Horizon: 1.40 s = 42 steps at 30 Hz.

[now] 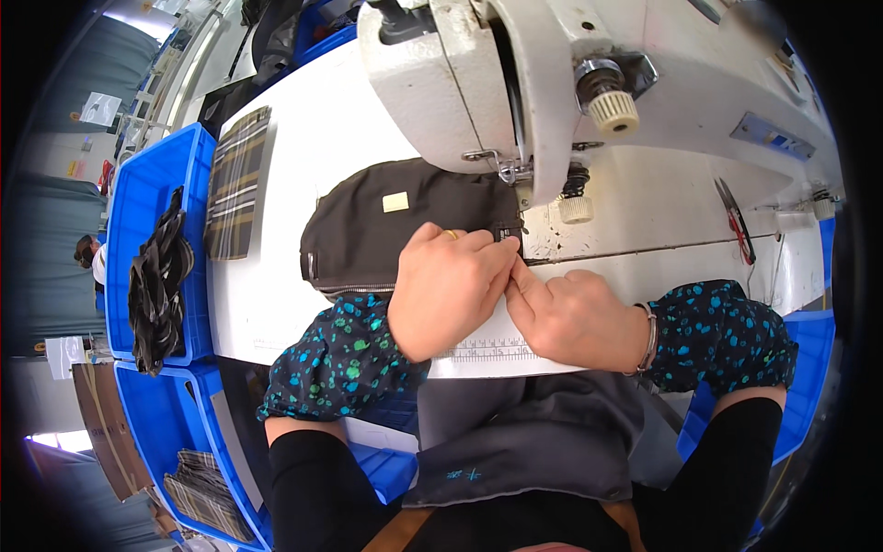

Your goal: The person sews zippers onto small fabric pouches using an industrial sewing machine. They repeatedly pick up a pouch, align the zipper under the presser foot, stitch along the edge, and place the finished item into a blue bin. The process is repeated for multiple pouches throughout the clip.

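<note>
A dark brown fabric piece with one rounded end lies flat on the white sewing table. It carries a small pale patch and a zipper along its near edge. My left hand rests over its right part, fingers curled and pinching the right end. My right hand meets it there, its thumb and forefinger pinched at the same corner. The fingertips hide what exactly lies between them. Just beyond them stands the needle area of the white sewing machine.
Plaid fabric lies at the table's left edge. Blue bins stand left, holding dark fabric and plaid pieces. Red-and-black scissors lie at the right. A ruler strip runs along the front edge.
</note>
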Each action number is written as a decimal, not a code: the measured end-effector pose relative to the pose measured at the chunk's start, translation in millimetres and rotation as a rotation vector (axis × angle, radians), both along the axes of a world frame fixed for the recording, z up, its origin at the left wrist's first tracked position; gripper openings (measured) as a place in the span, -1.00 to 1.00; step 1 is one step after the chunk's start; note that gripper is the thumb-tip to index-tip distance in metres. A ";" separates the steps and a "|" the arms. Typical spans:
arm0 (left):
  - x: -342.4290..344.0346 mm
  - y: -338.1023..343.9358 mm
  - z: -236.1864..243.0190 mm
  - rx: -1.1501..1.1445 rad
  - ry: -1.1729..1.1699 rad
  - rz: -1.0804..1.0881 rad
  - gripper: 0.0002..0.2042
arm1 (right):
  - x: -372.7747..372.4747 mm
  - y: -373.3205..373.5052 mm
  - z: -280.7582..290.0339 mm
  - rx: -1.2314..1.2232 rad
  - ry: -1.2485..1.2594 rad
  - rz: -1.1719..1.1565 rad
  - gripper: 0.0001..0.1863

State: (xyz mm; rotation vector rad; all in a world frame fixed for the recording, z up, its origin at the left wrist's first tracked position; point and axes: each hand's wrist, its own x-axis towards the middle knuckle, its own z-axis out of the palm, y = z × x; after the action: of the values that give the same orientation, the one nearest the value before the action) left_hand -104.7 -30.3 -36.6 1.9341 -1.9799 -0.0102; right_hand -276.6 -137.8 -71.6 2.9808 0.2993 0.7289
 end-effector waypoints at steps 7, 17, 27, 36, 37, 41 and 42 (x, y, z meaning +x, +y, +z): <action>15.8 -21.6 -16.0 -0.076 0.063 0.049 -0.90 | 15.7 -13.5 -2.6 0.003 -0.002 -0.060 -0.68; 18.4 -18.8 -7.0 -0.087 0.002 0.064 -0.87 | 18.6 -19.3 -0.5 0.029 -0.002 -0.077 -0.69; 3.0 -1.2 -7.5 -0.126 -0.110 0.096 -0.80 | 12.0 -13.0 -3.8 0.060 -0.026 -0.011 -0.70; 1.2 -1.7 -6.4 -0.029 -0.186 0.102 -0.74 | 13.6 -13.9 -5.7 0.095 -0.045 0.007 -0.74; 1.7 -2.3 -6.0 -0.054 -0.189 0.094 -0.70 | 13.4 -14.0 -6.1 0.097 -0.042 0.008 -0.75; 4.6 -5.6 -6.6 -0.107 -0.157 0.072 -0.62 | 13.4 -14.0 -6.8 0.097 -0.043 0.004 -0.75; 4.4 -5.5 -5.9 -0.108 -0.142 0.073 -0.63 | 13.2 -13.6 -6.7 0.098 -0.020 -0.006 -0.73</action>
State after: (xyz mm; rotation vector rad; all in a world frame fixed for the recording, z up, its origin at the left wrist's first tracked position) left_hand -100.3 -35.8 -42.5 1.9851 -1.9522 0.2544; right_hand -263.4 -151.3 -78.3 3.0623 0.2610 0.7944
